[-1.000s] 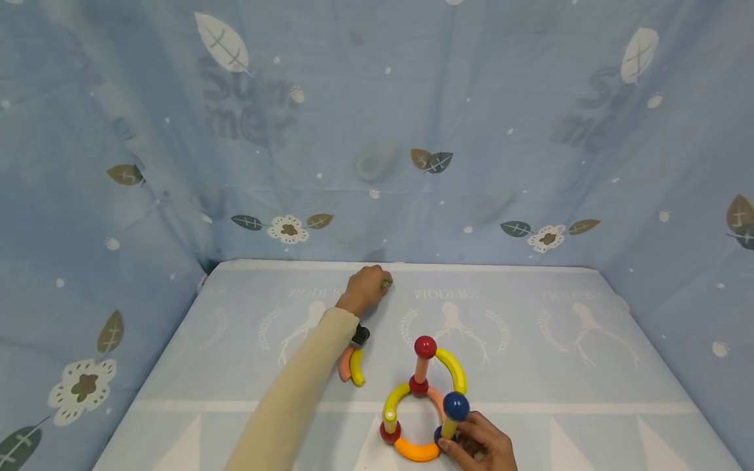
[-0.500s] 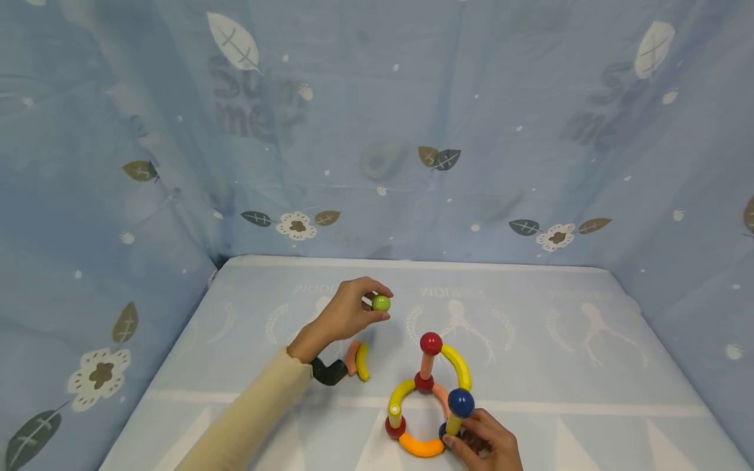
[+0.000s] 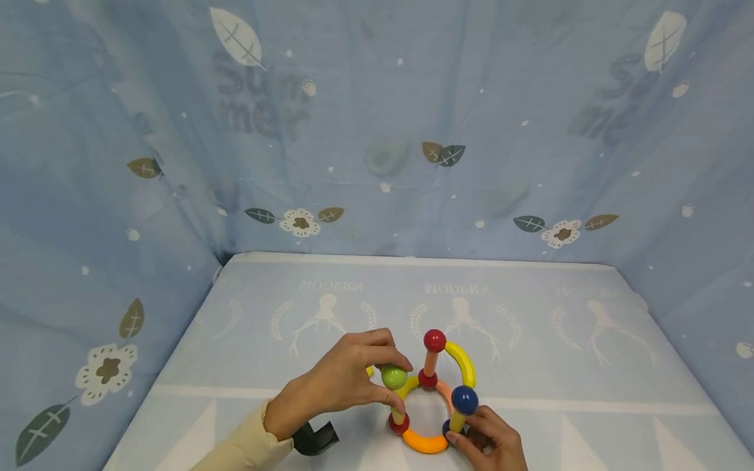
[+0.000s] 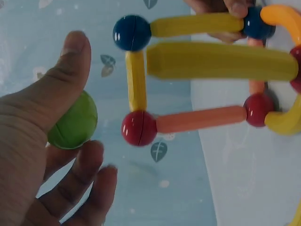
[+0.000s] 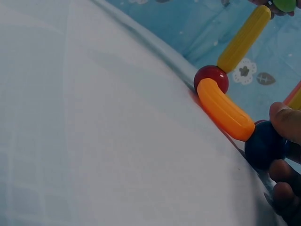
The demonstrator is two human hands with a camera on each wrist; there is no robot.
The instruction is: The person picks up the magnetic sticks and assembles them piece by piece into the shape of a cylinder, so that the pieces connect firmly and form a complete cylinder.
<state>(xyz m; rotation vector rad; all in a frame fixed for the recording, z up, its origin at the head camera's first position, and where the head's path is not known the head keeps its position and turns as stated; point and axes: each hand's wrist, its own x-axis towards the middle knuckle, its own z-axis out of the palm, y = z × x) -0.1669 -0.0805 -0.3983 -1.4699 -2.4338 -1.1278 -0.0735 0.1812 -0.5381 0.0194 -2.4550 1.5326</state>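
In the head view my left hand (image 3: 347,376) pinches a green ball (image 3: 393,377) between thumb and fingers. The ball is close above the upright yellow rod (image 4: 221,62); in the left wrist view a gap separates them. That rod rises from a red ball (image 5: 211,81) at the ring's left. My right hand (image 3: 497,441) holds the lower blue ball (image 5: 263,146) at the base. An orange curved piece (image 3: 425,445) links these two base balls. A yellow curved piece (image 3: 463,364) joins the upper red ball (image 3: 434,340) to the upper blue ball (image 3: 465,400).
A loose yellow curved piece (image 3: 370,371) shows just behind my left hand, mostly hidden. A black device (image 3: 315,438) sits at my left wrist. The pale patterned table (image 3: 559,366) meets a blue printed curtain (image 3: 377,131) at its back and sides.
My left hand has brought the green ball from the table's far part toward me, to the ring's left upright rod. My right hand keeps its hold on the lower blue ball.
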